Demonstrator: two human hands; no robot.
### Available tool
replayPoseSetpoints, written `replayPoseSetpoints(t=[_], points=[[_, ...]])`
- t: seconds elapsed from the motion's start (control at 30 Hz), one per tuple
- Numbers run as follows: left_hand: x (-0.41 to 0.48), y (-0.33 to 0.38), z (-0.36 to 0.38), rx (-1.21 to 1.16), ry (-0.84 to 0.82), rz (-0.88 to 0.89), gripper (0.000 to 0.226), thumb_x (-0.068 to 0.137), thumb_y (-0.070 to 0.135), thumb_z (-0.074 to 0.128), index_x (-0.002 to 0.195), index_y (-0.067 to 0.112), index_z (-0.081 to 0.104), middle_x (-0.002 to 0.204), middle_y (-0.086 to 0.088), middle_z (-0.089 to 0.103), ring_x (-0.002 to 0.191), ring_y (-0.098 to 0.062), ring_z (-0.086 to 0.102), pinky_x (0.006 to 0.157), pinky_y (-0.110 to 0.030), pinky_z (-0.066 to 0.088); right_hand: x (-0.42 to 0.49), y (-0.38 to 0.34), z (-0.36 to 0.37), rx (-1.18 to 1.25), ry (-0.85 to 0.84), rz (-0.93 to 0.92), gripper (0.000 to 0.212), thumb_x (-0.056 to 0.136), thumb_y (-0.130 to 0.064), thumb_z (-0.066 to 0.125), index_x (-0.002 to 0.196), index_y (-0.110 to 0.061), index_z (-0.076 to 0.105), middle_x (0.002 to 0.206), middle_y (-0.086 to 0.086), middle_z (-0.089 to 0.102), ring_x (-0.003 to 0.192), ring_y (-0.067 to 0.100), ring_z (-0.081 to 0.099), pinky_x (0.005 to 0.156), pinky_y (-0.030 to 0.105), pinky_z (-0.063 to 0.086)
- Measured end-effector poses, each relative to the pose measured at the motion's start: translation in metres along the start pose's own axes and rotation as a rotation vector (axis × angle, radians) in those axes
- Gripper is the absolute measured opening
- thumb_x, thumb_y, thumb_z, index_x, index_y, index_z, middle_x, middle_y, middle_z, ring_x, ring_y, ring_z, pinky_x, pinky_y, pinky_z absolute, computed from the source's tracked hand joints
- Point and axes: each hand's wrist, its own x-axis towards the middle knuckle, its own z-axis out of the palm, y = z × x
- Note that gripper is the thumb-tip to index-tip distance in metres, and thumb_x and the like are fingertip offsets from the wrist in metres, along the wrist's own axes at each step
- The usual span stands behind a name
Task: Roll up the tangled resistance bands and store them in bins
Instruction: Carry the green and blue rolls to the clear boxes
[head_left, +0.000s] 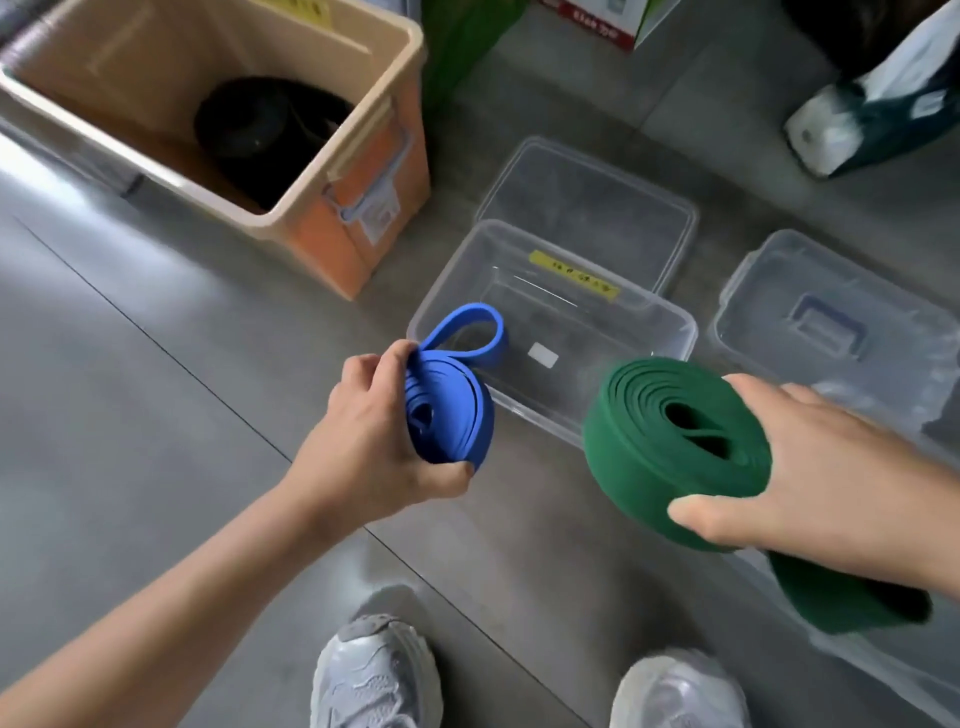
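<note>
My left hand (363, 431) grips a rolled blue resistance band (452, 410), whose loose end loops up over the near corner of a clear plastic bin (670, 327). My right hand (810, 467) holds a rolled green resistance band (654, 457), thumb on its near side; a loose green tail hangs below my wrist. Both rolls hover just in front of the clear bin, which bears a yellow label. A beige bin (311, 218) at the upper left holds a rolled black band (260, 130).
The clear bin's lid (597, 192) lies behind it. A second clear lid with a blue handle (831, 322) lies to the right on another clear container. My two grey shoes (374, 675) stand on the grey floor below. Boxes and bags line the far edge.
</note>
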Motion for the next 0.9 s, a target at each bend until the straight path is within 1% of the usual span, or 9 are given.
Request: replayPoseSetpoints(t=[0.13, 0.23, 0.3, 0.4, 0.53, 0.63, 0.7, 0.8, 0.9], points=[[-0.001, -0.004, 0.002, -0.038, 0.016, 0.015, 0.107, 0.047, 0.053, 0.075, 0.137, 0.038, 0.018, 0.115, 0.012, 0.025, 0.109, -0.015, 0.042, 0.086, -0.03, 0.046, 0.001, -0.007, 0.0, -0.009, -0.034, -0.015, 0.076, 0.033, -0.077, 0.051, 0.1, -0.043, 0.043, 0.098, -0.018, 0.047, 0.096, 0.007, 0.049, 0.08, 0.031, 0.046], [0.0, -0.005, -0.006, -0.066, 0.042, 0.006, 0.106, 0.048, 0.052, 0.077, 0.136, 0.038, 0.019, 0.114, 0.012, 0.025, 0.109, -0.016, 0.042, 0.086, -0.029, 0.045, 0.015, -0.019, -0.009, -0.034, -0.027, -0.021, 0.077, 0.039, -0.076, 0.057, 0.106, -0.04, 0.044, 0.1, -0.017, 0.046, 0.096, 0.011, 0.05, 0.079, 0.033, 0.046], [0.0, -0.005, -0.012, -0.083, 0.064, 0.0, 0.105, 0.05, 0.048, 0.08, 0.136, 0.037, 0.021, 0.114, 0.012, 0.025, 0.109, -0.016, 0.042, 0.086, -0.032, 0.048, 0.037, -0.028, -0.013, -0.059, 0.038, -0.051, 0.086, 0.044, -0.074, 0.063, 0.115, -0.03, 0.043, 0.108, -0.009, 0.047, 0.102, 0.017, 0.049, 0.081, 0.035, 0.046], [0.0, -0.007, -0.018, -0.091, 0.084, -0.005, 0.105, 0.05, 0.047, 0.081, 0.136, 0.037, 0.021, 0.112, 0.013, 0.025, 0.11, -0.015, 0.041, 0.087, -0.037, 0.051, 0.083, -0.043, -0.007, -0.15, 0.152, -0.111, 0.095, 0.051, -0.07, 0.069, 0.123, -0.015, 0.038, 0.121, 0.006, 0.045, 0.115, 0.027, 0.044, 0.079, 0.032, 0.039], [0.0, -0.009, -0.015, -0.11, 0.117, 0.002, 0.107, 0.049, 0.047, 0.081, 0.138, 0.035, 0.022, 0.113, 0.012, 0.026, 0.112, -0.013, 0.04, 0.09, -0.031, 0.044, 0.134, -0.061, 0.015, -0.214, 0.216, -0.136, 0.11, 0.053, -0.069, 0.071, 0.134, -0.007, 0.029, 0.13, 0.014, 0.04, 0.122, 0.034, 0.037, 0.09, 0.04, 0.042], [-0.002, -0.009, -0.01, -0.126, 0.088, -0.003, 0.111, 0.039, 0.059, 0.068, 0.137, 0.036, 0.021, 0.113, 0.014, 0.026, 0.11, -0.01, 0.04, 0.087, -0.023, 0.038, 0.158, -0.072, 0.037, -0.291, 0.182, -0.109, 0.12, 0.055, -0.068, 0.073, 0.142, -0.005, 0.019, 0.14, 0.017, 0.033, 0.128, 0.036, 0.032, 0.096, 0.042, 0.043], [-0.004, -0.008, -0.007, -0.132, 0.074, -0.005, 0.111, 0.037, 0.063, 0.062, 0.137, 0.038, 0.019, 0.112, 0.016, 0.024, 0.111, -0.01, 0.04, 0.086, -0.021, 0.038, 0.171, -0.072, 0.051, -0.31, 0.139, -0.067, 0.125, 0.057, -0.065, 0.075, 0.145, -0.004, 0.01, 0.144, 0.019, 0.028, 0.131, 0.036, 0.031, 0.099, 0.044, 0.042], [-0.005, -0.01, -0.007, -0.114, 0.062, 0.008, 0.11, 0.038, 0.064, 0.062, 0.136, 0.039, 0.018, 0.112, 0.019, 0.022, 0.112, -0.009, 0.039, 0.086, -0.022, 0.039, 0.181, -0.066, 0.057, -0.296, 0.077, -0.036, 0.132, 0.058, -0.066, 0.075, 0.147, -0.005, -0.001, 0.147, 0.019, 0.022, 0.132, 0.036, 0.031, 0.101, 0.046, 0.039], [-0.004, -0.011, -0.008, -0.088, 0.062, 0.011, 0.108, 0.041, 0.06, 0.066, 0.136, 0.039, 0.019, 0.113, 0.019, 0.022, 0.112, -0.009, 0.04, 0.084, -0.02, 0.038, 0.179, -0.052, 0.045, -0.185, 0.026, -0.095, 0.126, 0.065, -0.066, 0.07, 0.149, -0.008, -0.003, 0.152, 0.018, 0.015, 0.138, 0.037, 0.024, 0.107, 0.047, 0.033]])
